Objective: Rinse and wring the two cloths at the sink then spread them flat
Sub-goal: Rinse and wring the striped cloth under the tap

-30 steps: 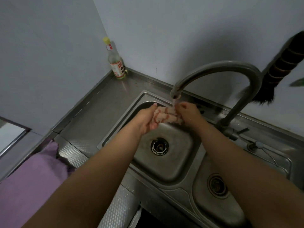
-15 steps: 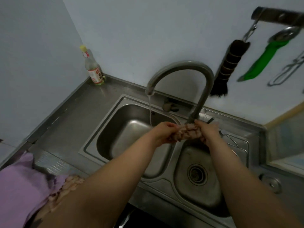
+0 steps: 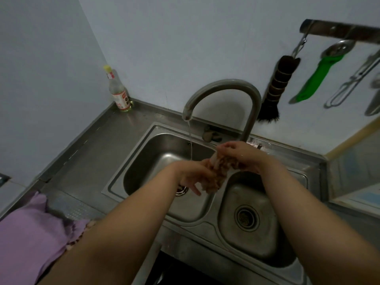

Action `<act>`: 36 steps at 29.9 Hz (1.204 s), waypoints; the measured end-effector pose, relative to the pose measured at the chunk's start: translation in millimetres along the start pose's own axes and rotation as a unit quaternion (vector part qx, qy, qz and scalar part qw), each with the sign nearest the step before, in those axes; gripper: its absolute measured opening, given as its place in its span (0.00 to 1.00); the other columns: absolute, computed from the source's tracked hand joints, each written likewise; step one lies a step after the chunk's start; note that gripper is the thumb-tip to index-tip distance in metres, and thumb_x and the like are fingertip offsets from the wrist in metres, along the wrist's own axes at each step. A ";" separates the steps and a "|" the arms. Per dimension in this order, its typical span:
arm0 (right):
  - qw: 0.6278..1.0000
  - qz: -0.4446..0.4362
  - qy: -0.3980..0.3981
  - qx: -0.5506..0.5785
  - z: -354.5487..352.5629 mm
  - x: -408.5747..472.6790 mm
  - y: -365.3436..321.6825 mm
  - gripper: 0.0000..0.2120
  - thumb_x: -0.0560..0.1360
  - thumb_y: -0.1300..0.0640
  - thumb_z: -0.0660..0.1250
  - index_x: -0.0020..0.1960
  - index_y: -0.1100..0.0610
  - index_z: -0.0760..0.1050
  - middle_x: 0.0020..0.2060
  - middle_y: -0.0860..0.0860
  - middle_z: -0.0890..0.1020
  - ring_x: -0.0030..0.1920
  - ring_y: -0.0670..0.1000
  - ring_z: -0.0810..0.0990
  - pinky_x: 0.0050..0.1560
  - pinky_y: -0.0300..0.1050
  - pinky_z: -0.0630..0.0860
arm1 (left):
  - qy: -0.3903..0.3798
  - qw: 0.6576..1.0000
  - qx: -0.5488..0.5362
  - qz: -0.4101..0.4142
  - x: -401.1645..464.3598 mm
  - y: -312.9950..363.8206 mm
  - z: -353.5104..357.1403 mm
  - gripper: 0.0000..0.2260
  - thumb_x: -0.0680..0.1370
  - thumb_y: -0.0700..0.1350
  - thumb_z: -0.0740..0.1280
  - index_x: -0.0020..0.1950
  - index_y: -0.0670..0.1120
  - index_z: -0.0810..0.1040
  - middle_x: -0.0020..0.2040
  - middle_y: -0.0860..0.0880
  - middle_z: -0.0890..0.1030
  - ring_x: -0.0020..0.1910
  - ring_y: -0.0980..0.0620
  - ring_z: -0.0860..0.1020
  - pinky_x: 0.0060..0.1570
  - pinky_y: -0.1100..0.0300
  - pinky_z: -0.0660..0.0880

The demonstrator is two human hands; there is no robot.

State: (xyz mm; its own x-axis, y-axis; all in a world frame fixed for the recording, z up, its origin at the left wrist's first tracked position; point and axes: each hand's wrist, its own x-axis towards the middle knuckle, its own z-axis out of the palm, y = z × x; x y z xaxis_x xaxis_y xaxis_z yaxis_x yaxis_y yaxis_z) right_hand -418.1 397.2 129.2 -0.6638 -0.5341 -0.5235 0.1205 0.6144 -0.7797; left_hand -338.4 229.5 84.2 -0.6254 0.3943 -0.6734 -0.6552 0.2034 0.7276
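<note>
1. The steel bench (image 3: 86, 161) runs along the wall and carries a sink (image 3: 207, 225) with two bowls, a bigger one on the left and a smaller one on the right.
2. A purple cloth (image 3: 26, 239) lies on the bench at the lower left, near the left forearm.
3. The curved tap (image 3: 224, 85) stands behind the sink, and a thin stream of water (image 3: 190, 138) falls from it into the left bowl.
4. The left hand (image 3: 191, 175) is over the divider between the bowls; its fingers point down and are loosely spread, touching the cloth from the left.
5. The right hand (image 3: 240, 154) grips the top of the patterned cloth (image 3: 217, 175) with curled fingers.
6. This cloth is bunched and hangs between both hands, just beside the stream.
7. A bottle (image 3: 119, 91) stands in the corner.
</note>
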 end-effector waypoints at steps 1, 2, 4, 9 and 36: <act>0.999 -0.010 -0.046 0.018 -0.3 -4.0 -8.7 0.12 0.73 0.46 0.69 0.55 0.47 0.78 0.50 0.51 0.81 0.50 0.51 0.80 0.53 0.49 0.78 | -0.015 1.000 0.005 0.002 -3.2 -4.5 -2.9 0.11 0.73 0.46 0.71 0.52 0.55 0.74 0.43 0.46 0.81 0.38 0.49 0.78 0.42 0.54 0.71; 0.995 -0.017 -0.089 0.033 -0.5 -7.3 -17.1 0.13 0.74 0.51 0.69 0.58 0.51 0.77 0.48 0.51 0.81 0.46 0.47 0.81 0.48 0.43 0.78 | -0.018 1.000 0.013 0.005 -4.7 -8.6 -4.2 0.12 0.70 0.50 0.74 0.49 0.54 0.75 0.39 0.47 0.79 0.34 0.50 0.75 0.39 0.57 0.69; 0.991 -0.025 -0.128 -0.012 -0.4 -11.8 -31.2 0.12 0.75 0.59 0.69 0.58 0.56 0.77 0.45 0.51 0.81 0.39 0.43 0.80 0.37 0.36 0.75 | 0.035 0.999 0.035 0.014 -8.4 -16.0 -6.6 0.12 0.70 0.50 0.76 0.47 0.50 0.75 0.33 0.49 0.72 0.28 0.53 0.69 0.32 0.60 0.65; 0.981 -0.024 -0.018 -0.193 12.6 4.9 -45.6 0.11 0.70 0.50 0.73 0.50 0.53 0.80 0.45 0.51 0.81 0.45 0.49 0.78 0.45 0.42 0.75 | 0.092 0.995 0.042 -0.006 -45.9 -33.0 -23.9 0.09 0.77 0.47 0.70 0.54 0.47 0.78 0.41 0.49 0.83 0.37 0.52 0.82 0.39 0.57 0.80; 0.427 -0.689 0.193 -0.554 72.9 16.7 -70.5 0.18 0.74 0.58 0.64 0.62 0.62 0.72 0.44 0.55 0.81 0.39 0.52 0.79 0.31 0.40 0.69 | -0.045 0.991 -0.114 -0.048 -115.6 18.8 -21.2 0.03 0.77 0.40 0.64 0.44 0.42 0.74 0.31 0.50 0.76 0.30 0.56 0.76 0.39 0.59 0.80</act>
State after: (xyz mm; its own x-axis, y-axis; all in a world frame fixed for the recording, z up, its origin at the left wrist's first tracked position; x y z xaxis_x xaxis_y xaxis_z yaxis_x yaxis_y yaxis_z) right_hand -383.9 302.6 150.5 0.3599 -0.8273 0.4313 -0.8606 -0.1157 0.4960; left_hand -287.4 168.7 173.0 -0.5226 0.4633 -0.7157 -0.7944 0.0400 0.6060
